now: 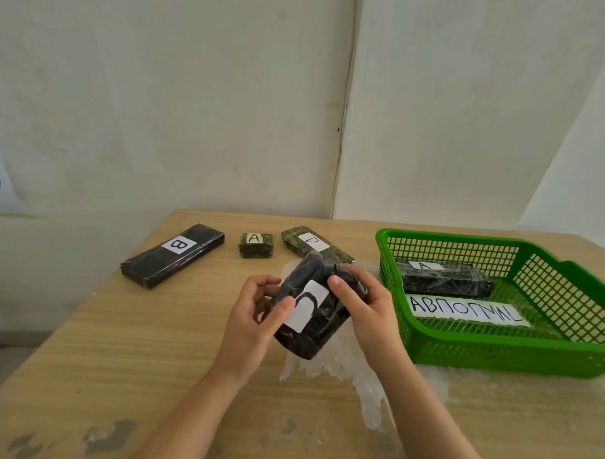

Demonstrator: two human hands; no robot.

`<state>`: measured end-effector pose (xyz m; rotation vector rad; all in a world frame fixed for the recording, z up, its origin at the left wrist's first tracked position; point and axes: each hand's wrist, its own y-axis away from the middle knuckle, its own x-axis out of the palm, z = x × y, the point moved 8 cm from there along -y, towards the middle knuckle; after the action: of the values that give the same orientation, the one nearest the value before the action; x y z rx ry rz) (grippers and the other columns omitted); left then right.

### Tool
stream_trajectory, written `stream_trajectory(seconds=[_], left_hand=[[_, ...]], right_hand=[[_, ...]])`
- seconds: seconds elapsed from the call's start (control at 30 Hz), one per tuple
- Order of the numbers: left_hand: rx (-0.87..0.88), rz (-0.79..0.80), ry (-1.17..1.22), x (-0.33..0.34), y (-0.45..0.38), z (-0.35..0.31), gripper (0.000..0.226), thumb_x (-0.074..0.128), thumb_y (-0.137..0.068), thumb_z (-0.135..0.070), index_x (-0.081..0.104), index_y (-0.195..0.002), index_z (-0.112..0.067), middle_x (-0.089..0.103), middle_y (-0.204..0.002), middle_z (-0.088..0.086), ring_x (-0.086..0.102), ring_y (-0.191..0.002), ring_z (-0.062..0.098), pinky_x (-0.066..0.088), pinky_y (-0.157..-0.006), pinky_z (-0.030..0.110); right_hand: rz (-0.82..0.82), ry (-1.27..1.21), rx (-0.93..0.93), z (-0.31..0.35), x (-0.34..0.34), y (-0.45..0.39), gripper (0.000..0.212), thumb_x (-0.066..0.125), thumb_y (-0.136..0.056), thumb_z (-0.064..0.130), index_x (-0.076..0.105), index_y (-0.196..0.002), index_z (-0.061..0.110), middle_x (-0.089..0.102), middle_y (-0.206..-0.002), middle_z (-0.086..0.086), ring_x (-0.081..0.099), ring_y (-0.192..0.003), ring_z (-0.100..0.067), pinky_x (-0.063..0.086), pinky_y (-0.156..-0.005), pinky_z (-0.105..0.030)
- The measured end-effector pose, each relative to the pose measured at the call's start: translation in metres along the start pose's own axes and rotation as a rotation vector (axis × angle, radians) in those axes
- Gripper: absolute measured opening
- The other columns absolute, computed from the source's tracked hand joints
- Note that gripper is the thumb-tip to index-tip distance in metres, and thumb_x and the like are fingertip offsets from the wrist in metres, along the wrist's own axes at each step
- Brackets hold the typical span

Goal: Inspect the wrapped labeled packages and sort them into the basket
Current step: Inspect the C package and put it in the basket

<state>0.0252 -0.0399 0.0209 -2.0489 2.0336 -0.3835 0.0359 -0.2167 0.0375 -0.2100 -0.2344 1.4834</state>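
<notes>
The bench (84,352) fills the lower half of the frame, with loose clear film (341,364) spread on it at centre. At right stands the green basket (495,353), holding a sign reading "ABNORMAL" (466,312) and one wrapped pack marked A (443,277). Along the far edge of the bench lie three more: the long B pack (171,255) at left, the D pack (314,245) at centre, and between them the small A pack (256,245).

The held pack (317,312) is at frame centre, lifted above the film and tilted, its white label facing the camera. The mark on that label looks like a C or a sideways D; I cannot tell which.

Risks, as I judge them: the slick wrap could let the pack slip from a light hold and drop onto the film; a misread label would send it to the wrong place; trailing film could catch on it.

Both forearms come up from the bottom edge. The left hand (253,317) cups the pack's left side, thumb on the label's edge, fingers (258,286) curled behind. The right hand (363,307) clamps the upper right end, thumb on top.
</notes>
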Motion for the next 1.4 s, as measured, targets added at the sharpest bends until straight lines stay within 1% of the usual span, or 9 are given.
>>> stream_trajectory(seconds=[0.27, 0.4, 0.6, 0.7, 0.8, 0.9, 1.07, 1.23, 1.4], left_hand=[[-0.005, 0.063, 0.179, 0.028, -0.009, -0.042, 0.036, 0.069, -0.081, -0.040, 0.052, -0.111, -0.032, 0.070, -0.103, -0.007, 0.069, -0.097, 0.010, 0.056, -0.071, 0.025], [-0.099, 0.087, 0.574, 0.056, -0.018, -0.045, 0.051, 0.067, -0.081, -0.024, 0.047, -0.127, -0.016, 0.068, -0.118, 0.008, 0.066, -0.109, 0.026, 0.056, -0.085, 0.040], [-0.127, 0.173, 0.481, 0.103, -0.024, -0.044, 0.058, 0.073, -0.077, -0.021, 0.049, -0.129, -0.012, 0.065, -0.124, 0.010, 0.061, -0.117, 0.026, 0.045, -0.100, 0.046], [-0.245, 0.208, 0.459, 0.119, -0.034, -0.029, 0.052, 0.065, -0.081, -0.049, 0.057, -0.118, -0.013, 0.065, -0.118, 0.010, 0.061, -0.112, 0.026, 0.044, -0.098, 0.046], [-0.345, 0.147, 0.379, 0.135, -0.048, -0.006, 0.008, 0.060, -0.089, -0.017, 0.060, -0.095, -0.021, 0.063, -0.103, -0.002, 0.056, -0.102, 0.017, 0.040, -0.089, 0.036], [-0.399, 0.028, 0.239, 0.147, -0.059, 0.017, 0.028, 0.058, -0.086, 0.000, 0.058, -0.107, -0.019, 0.057, -0.115, -0.001, 0.050, -0.107, 0.014, 0.035, -0.076, 0.029], [-0.501, 0.048, 0.103, 0.181, -0.069, 0.032, 0.054, 0.052, -0.096, -0.026, 0.031, -0.145, -0.015, 0.037, -0.148, 0.005, 0.040, -0.132, 0.023, 0.033, -0.090, 0.029], [-0.546, 0.107, 0.023, 0.205, -0.063, 0.045, 0.058, 0.041, -0.096, -0.044, 0.026, -0.148, -0.022, 0.041, -0.149, 0.006, 0.044, -0.132, 0.029, 0.040, -0.105, 0.047], [-0.465, 0.086, -0.111, 0.205, -0.066, 0.041, 0.043, 0.033, -0.100, -0.020, 0.033, -0.143, -0.015, 0.050, -0.137, 0.010, 0.052, -0.118, 0.026, 0.044, -0.099, 0.043]], right_hand=[[0.131, 0.059, -0.087, 0.042, -0.011, 0.003, 0.073, 0.072, -0.071, 0.055, 0.044, -0.136, 0.036, 0.062, -0.121, 0.000, 0.063, -0.111, -0.012, 0.054, -0.092, -0.035], [0.155, 0.059, 0.003, 0.038, -0.016, 0.012, 0.052, 0.068, -0.076, 0.047, 0.054, -0.124, 0.032, 0.067, -0.117, 0.001, 0.066, -0.106, -0.018, 0.056, -0.090, -0.042], [-0.162, -0.421, 0.015, 0.048, -0.071, 0.009, 0.029, 0.063, -0.082, 0.016, 0.054, -0.109, 0.014, 0.073, -0.100, -0.007, 0.071, -0.091, -0.024, 0.060, -0.077, -0.040], [-0.271, -0.353, 0.023, 0.053, -0.110, -0.005, 0.006, 0.056, -0.091, 0.009, 0.055, -0.091, 0.015, 0.070, -0.102, -0.009, 0.071, -0.091, -0.027, 0.059, -0.075, -0.047], [-0.384, -0.278, 0.071, 0.053, -0.158, -0.026, 0.009, 0.054, -0.095, 0.014, 0.057, -0.099, 0.020, 0.064, -0.110, -0.006, 0.067, -0.096, -0.028, 0.057, -0.076, -0.053], [-0.405, -0.045, 0.167, 0.044, -0.197, -0.046, 0.035, 0.056, -0.095, 0.019, 0.044, -0.128, 0.022, 0.060, -0.109, -0.001, 0.063, -0.092, -0.020, 0.057, -0.077, -0.054], [-0.314, 0.344, 0.392, 0.017, -0.228, -0.061, 0.039, 0.058, -0.093, 0.029, 0.038, -0.123, 0.013, 0.059, -0.111, -0.014, 0.066, -0.087, -0.031, 0.060, -0.063, -0.051], [-0.023, 0.646, 0.578, -0.018, -0.219, -0.055, 0.027, 0.052, -0.096, 0.030, 0.042, -0.113, 0.012, 0.059, -0.107, -0.012, 0.067, -0.084, -0.031, 0.061, -0.057, -0.046], [0.027, 0.715, 0.682, -0.032, -0.226, -0.051, 0.048, 0.054, -0.095, 0.035, 0.036, -0.134, 0.014, 0.048, -0.136, -0.014, 0.063, -0.101, -0.035, 0.061, -0.060, -0.047]])
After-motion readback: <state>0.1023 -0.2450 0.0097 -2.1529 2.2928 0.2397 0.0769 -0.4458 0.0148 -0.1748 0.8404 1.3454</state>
